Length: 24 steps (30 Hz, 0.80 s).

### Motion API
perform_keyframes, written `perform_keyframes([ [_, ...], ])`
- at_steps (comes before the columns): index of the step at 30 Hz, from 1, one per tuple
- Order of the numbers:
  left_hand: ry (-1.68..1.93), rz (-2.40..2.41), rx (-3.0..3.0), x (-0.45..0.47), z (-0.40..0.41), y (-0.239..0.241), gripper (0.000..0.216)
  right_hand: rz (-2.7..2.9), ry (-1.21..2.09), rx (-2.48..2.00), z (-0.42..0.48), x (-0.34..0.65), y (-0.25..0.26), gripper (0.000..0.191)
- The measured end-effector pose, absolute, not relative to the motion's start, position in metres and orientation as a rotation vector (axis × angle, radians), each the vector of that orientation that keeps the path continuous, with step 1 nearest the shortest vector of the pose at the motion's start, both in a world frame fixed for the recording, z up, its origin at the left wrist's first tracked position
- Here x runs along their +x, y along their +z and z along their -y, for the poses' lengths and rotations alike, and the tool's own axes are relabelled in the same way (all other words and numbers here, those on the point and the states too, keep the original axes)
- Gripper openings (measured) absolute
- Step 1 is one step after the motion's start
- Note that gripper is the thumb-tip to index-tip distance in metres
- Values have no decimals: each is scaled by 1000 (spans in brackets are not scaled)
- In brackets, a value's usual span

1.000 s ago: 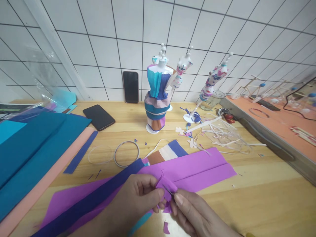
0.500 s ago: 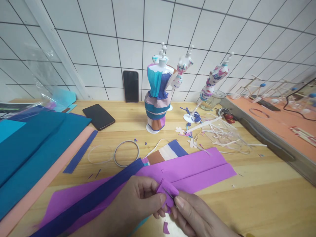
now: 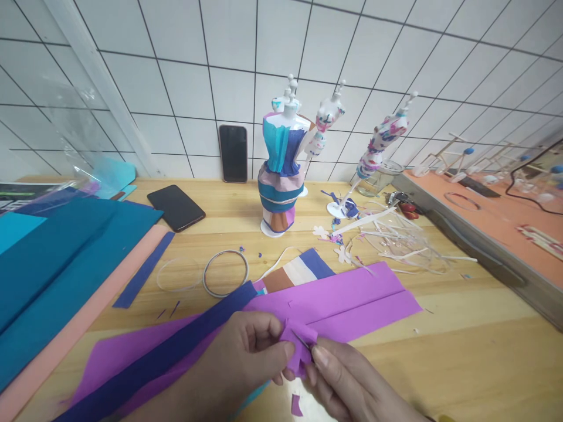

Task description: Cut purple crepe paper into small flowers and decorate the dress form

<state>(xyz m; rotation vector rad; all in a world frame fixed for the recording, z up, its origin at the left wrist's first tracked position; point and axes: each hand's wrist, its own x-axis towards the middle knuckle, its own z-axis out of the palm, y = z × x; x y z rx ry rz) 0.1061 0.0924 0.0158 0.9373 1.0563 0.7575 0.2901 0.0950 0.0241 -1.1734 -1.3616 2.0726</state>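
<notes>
On the wooden table [image 3: 479, 351] lies a long purple sheet [image 3: 360, 299]. By its near edge, the left hand [image 3: 248, 346] angles in from lower left, fingers curled, the right hand [image 3: 345, 375] from lower right, thumb uppermost. Between them, the left pinches a small purple piece [image 3: 299, 353]; the right grasps a thin dark tool [image 3: 301, 338], tip against it.

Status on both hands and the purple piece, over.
Left hand pinching small purple piece. Right hand gripping thin pointed blade, laid across it. Loose purple scrap below.
</notes>
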Motion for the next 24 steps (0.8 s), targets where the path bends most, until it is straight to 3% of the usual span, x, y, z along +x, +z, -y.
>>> perform_keyframes([
  [24, 711, -920, 905, 111, -89, 12, 9, 1381, 2130, -1056, -95, 282, 26, 51],
])
